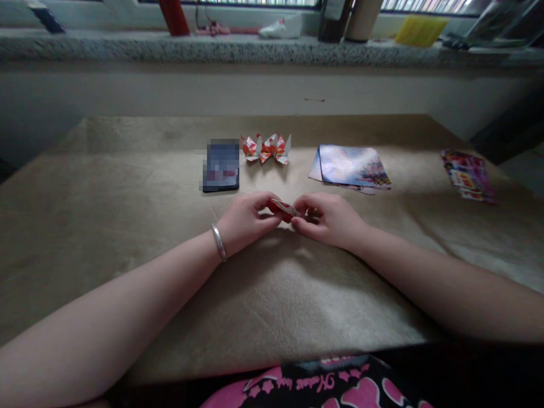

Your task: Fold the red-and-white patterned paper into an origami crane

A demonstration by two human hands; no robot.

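Note:
Between my two hands is a small folded piece of red and white origami paper (284, 208), held just above the middle of the table. My left hand (249, 218), with a silver bangle (219, 242) at its wrist, pinches the paper's left end. At the right end, the thumb and fingertips of my right hand (329, 220) close on it. My fingers cover part of the paper, so its full shape is hidden. Beyond my hands stand folded red and white paper cranes (267, 149), side by side.
Left of the cranes lies a phone (221, 165), its screen blurred out. To the right is a stack of patterned paper sheets (352, 165), and farther right a colourful packet (467, 175). Behind the table (106, 226), a stone windowsill (238, 52) carries bottles and a yellow item (420, 30).

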